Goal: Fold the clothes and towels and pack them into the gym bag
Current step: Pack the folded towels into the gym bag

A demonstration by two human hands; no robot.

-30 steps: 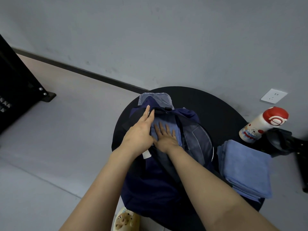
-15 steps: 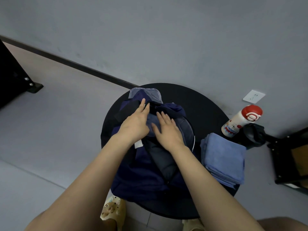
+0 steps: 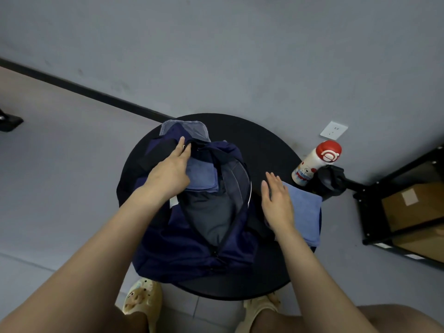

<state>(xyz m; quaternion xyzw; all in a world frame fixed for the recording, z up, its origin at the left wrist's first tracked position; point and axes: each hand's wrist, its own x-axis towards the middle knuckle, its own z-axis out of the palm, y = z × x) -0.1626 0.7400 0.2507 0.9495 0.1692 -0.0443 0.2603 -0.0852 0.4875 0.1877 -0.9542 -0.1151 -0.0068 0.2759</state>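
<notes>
Both hands work over a round black bench (image 3: 264, 150) and are well apart from each other. On the left side, the left hand (image 3: 168, 175) reaches forward with its fingers fairly straight, resting on the left edge of the open navy gym bag (image 3: 192, 248) at the mouth; thumb and forefinger seem to meet at the bag's far rim, though whether they pinch the fabric cannot be told. Its forearm runs down to the lower left corner. Further right, the right hand (image 3: 276, 200) hovers palm down with fingers straight and slightly spread, just above the near left edge of a folded blue towel stack (image 3: 305, 212) that lies on the bench beside the bag; whether it touches the towels is unclear. Inside the bag's unzipped opening lies a folded blue towel (image 3: 201, 176) at the far end, with dark grey cloth (image 3: 209, 217) nearer the person. A small white tag (image 3: 173, 202) shows at the bag's left edge, its writing too small to read. Beyond the towel stack stands a white bottle (image 3: 314, 164) with a red cap, bearing a cartoon bear print and a circular white emblem on the cap; no words are legible. Beside the bottle is a black object (image 3: 332, 180). A white wall socket (image 3: 334, 130) sits on the grey wall.
</notes>
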